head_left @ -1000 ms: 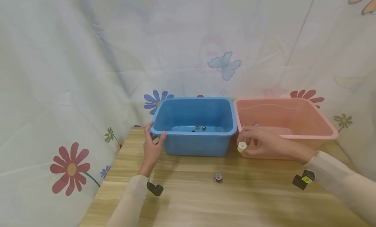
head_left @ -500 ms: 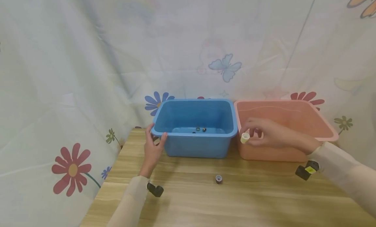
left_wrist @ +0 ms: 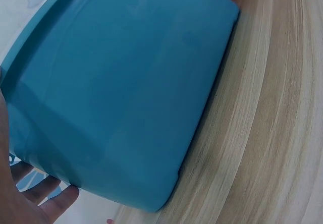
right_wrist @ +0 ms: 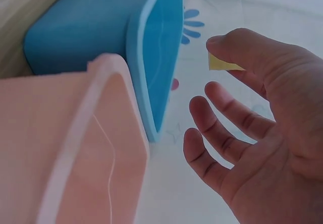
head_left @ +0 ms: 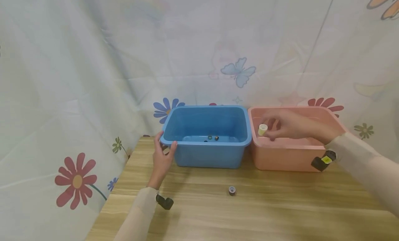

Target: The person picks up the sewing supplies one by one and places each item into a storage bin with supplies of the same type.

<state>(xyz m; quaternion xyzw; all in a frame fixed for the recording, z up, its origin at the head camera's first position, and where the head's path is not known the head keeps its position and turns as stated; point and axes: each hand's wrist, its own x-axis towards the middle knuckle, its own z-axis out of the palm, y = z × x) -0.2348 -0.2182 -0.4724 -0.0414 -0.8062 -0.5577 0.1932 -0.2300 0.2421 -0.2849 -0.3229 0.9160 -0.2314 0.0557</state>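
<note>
My left hand (head_left: 162,160) grips the front-left corner of the blue plastic bin (head_left: 209,155), thumb at the front and fingers at the side. The left wrist view has several fingertips (left_wrist: 63,201) by the bin's wall. Over the front-left part of the pink bin (head_left: 286,160), my right hand (head_left: 288,125) pinches a small pale-yellow hollow cylinder (head_left: 262,130) between thumb and forefinger. Its other fingers are spread in the right wrist view, where the yellow piece (right_wrist: 222,64) is partly hidden. A small dark cylinder with a pale top (head_left: 232,190) stands on the table.
Several small dark pieces (head_left: 216,138) lie on the blue bin's floor. Both bins stand side by side at the back of the wooden table (head_left: 199,213), against a patterned cloth (head_left: 193,43). Each wrist wears a black camera (head_left: 165,201).
My right hand has lifted the yellow cylinder from in front of the pink bin up and back over its rim. The left hand keeps its place on the blue bin.
</note>
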